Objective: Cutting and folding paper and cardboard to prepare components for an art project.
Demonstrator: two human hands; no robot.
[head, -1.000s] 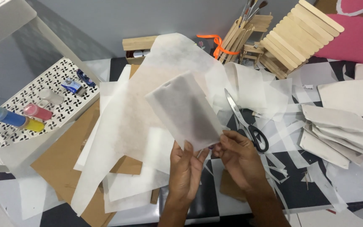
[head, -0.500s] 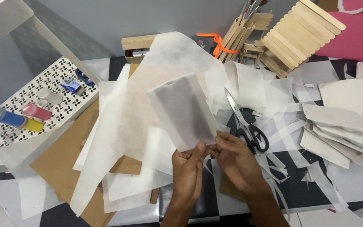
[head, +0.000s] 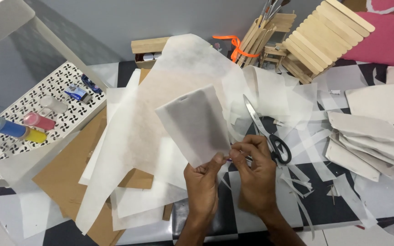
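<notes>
The left hand [head: 202,182] holds a folded white paper pouch [head: 196,124] up over the worktop [head: 318,196], its fingers clamped on the pouch's lower edge with the thumb pressed against the front near the bottom right corner. The right hand [head: 255,171] sits just beside it, its fingers pinched together on a thin, small object at that same corner; what the object is cannot be told, only that a short dark tip shows between the two thumbs. A second ago the hands were a little apart below the pouch; half a second ago they had closed in, and now they touch at the corner, the right hand's fingers curled tighter. The pouch itself has barely shifted: it stays tilted, its upper edge leaning to the left, over the big sheets of thin white paper [head: 160,114].

Scissors [head: 266,130] with black handles lie just beside the right hand, blades pointing away from the person, unmoved. Brown cardboard [head: 69,168] lies under the sheets on the left. A white perforated tray [head: 46,114] at far left carries small paint bottles [head: 17,129]. At the back stand wooden craft sticks [head: 324,32] and an orange ribbon [head: 231,43]. A stack of finished white pouches [head: 370,132] lies to the right, with paper strips [head: 297,177] scattered between.
</notes>
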